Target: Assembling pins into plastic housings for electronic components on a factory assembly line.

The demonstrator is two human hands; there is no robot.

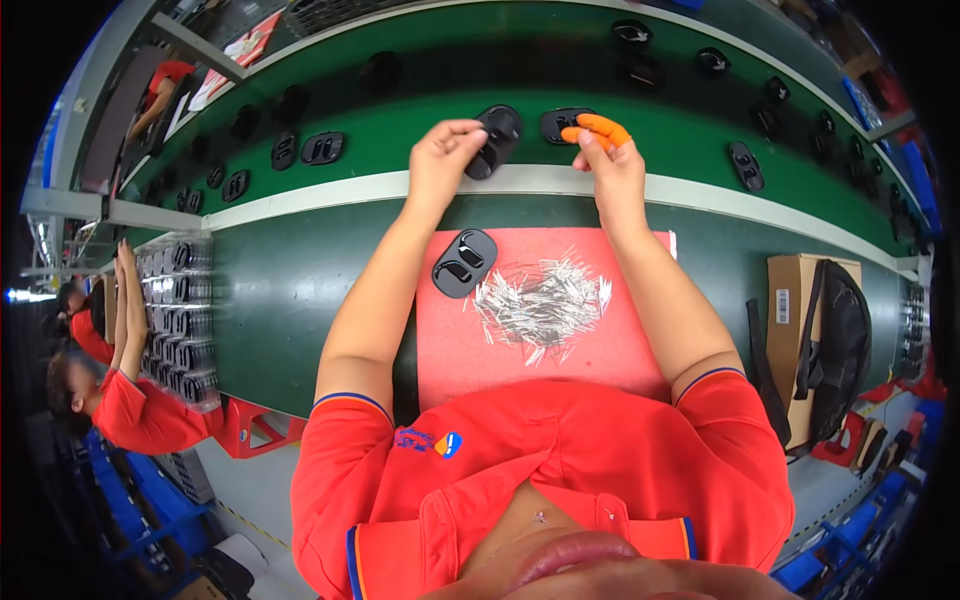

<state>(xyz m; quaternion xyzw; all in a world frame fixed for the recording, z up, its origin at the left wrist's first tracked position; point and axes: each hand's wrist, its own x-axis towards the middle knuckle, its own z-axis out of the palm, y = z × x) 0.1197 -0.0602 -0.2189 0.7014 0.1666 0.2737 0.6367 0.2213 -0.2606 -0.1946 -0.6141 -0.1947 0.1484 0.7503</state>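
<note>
My left hand [442, 160] grips a black oval plastic part [497, 140] by its left edge, tilted up over the near rim of the green conveyor belt. To its right, my right hand [612, 165] has orange finger cots on its fingertips, with fingers curled toward the thumb. Whether a small thing is pinched there cannot be made out. Just behind those fingertips is another black oval part [562, 124], seen on the belt. Below my hands, a pink foam mat [440, 350] bears a pile of thin whitish sticks [540, 305] and one more black oval part [464, 264].
Several black parts, such as one on the left [322, 148] and one on the right [746, 166], ride the conveyor belt [430, 90]. Stacked clear trays [178, 320] stand left beside a co-worker [140, 400]. A cardboard box [790, 350] and black bag [838, 350] sit right.
</note>
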